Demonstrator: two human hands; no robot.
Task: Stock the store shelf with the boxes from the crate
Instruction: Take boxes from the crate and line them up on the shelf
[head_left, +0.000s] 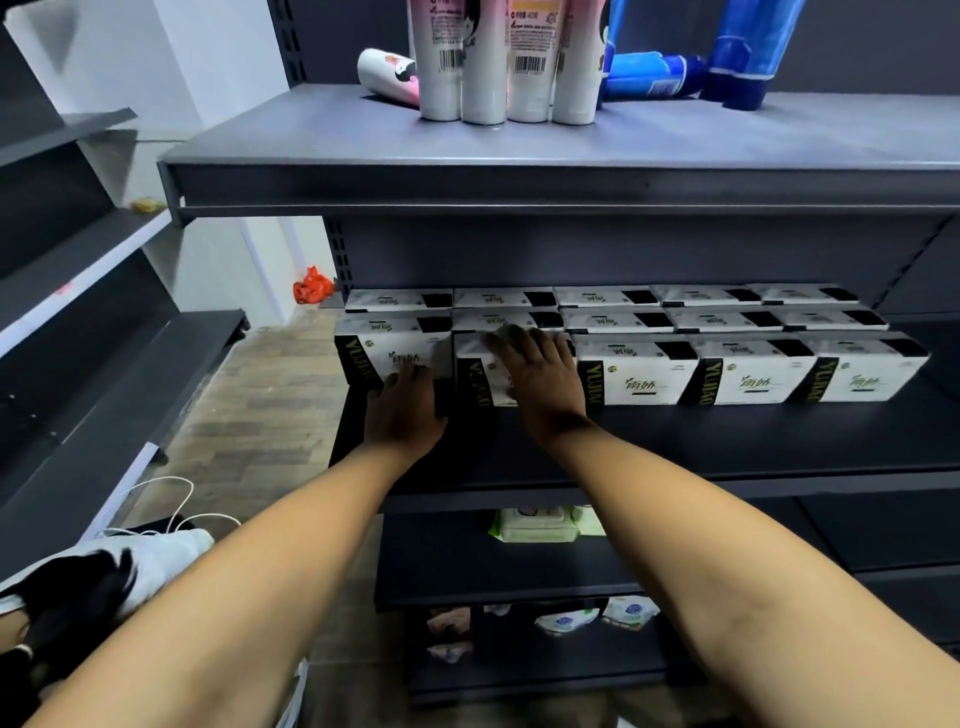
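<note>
White card with black ends: the boxes stand on the middle shelf in three rows, five across, with the front row set back from the lip. The left hand lies flat, fingers straight, against the front of the leftmost box and covers the lower part of its print. The right hand spreads wide over the top and front of the second box. Its fingertips are smeared by blur (whether they reach the far edge cannot be told). Each black end reads YUJIAO in gold-green capitals running downward, and the white fronts carry dark Chinese characters. On the upper shelf the pink-and-white tubes show barcodes, their small print unreadable, and the frame cuts off their tops along with the blue tubes. Below, a pale green pack sits half hidden behind the shelf lip.
</note>
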